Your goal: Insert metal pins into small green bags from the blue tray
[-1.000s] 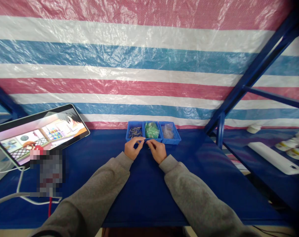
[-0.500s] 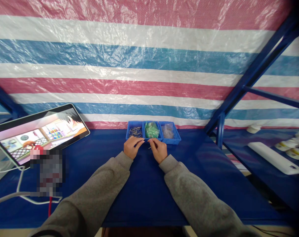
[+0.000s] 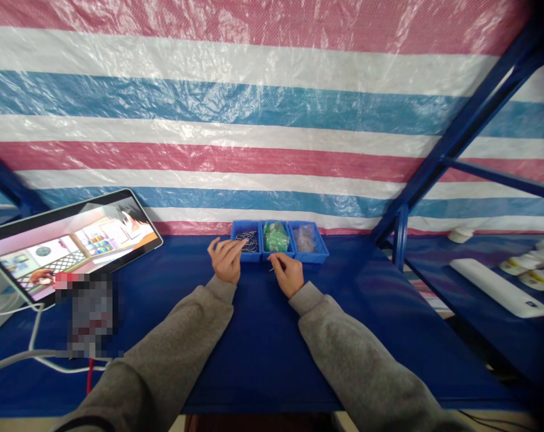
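My left hand (image 3: 225, 260) is at the front left edge of the left blue bin (image 3: 252, 258), its fingers spread and nothing seen in them. That bin holds many thin, dark and shiny metal pins (image 3: 250, 240), perhaps screws or nails. In front of the middle bin, my right hand (image 3: 289, 275) is closed in a pinch. A thin, light pin-like piece (image 3: 272, 269) pokes out below its fingers; its other end is hidden. Green plastic material (image 3: 276, 236) fills the middle bin, and clear plastic pieces (image 3: 305, 239) lie in the right one.
A tablet (image 3: 80, 240) with a lit screen leans at the left, with white cables (image 3: 35, 330) and a blurred-out object near it. On the right, past a blue metal frame (image 3: 400, 237), a white oblong case (image 3: 501, 288) and several white containers (image 3: 541, 270) rest on another blue surface.
My left hand has come away from my right hand, moving left to the left bin, and its fingers have spread. My right hand stays in nearly the same place, still pinched.
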`<state>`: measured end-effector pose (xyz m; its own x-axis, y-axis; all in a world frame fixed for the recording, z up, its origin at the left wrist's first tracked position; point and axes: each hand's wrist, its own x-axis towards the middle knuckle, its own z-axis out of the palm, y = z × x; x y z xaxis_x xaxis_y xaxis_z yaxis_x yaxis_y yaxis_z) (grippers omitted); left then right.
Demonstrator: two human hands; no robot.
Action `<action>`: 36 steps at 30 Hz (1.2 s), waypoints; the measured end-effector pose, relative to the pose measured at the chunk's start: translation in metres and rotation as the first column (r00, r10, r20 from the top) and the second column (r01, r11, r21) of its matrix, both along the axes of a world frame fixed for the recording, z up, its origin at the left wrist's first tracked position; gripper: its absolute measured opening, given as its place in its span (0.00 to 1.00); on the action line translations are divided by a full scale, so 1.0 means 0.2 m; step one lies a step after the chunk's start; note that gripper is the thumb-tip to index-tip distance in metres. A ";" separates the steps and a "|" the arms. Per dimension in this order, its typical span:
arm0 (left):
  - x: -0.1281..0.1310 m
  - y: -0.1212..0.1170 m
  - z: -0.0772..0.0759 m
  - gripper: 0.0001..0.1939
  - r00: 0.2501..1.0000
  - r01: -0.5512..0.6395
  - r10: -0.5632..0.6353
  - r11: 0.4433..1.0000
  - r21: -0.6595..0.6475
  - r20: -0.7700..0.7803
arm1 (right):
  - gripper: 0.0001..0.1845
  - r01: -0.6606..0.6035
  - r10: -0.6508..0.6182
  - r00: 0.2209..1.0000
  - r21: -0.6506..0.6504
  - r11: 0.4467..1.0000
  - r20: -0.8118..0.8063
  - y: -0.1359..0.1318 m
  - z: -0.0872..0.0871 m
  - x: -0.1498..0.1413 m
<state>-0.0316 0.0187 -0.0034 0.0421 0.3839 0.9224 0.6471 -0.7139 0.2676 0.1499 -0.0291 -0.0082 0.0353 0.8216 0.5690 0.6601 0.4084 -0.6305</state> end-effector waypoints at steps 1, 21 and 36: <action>0.00 0.00 0.00 0.11 1.000 -0.005 0.005 1.000 0.010 0.001 | 0.19 0.002 -0.002 1.000 0.001 1.000 0.012 0.00 0.00 0.00; 0.06 0.00 0.01 0.10 0.955 0.059 -0.114 0.978 -0.202 -0.275 | 0.09 0.212 0.038 0.816 -0.359 0.909 0.577 0.04 0.00 0.06; 0.08 -0.06 0.02 0.09 0.955 0.107 -0.165 0.967 -0.232 -0.248 | 0.09 0.141 0.096 0.805 -0.345 0.928 0.586 0.03 0.02 0.04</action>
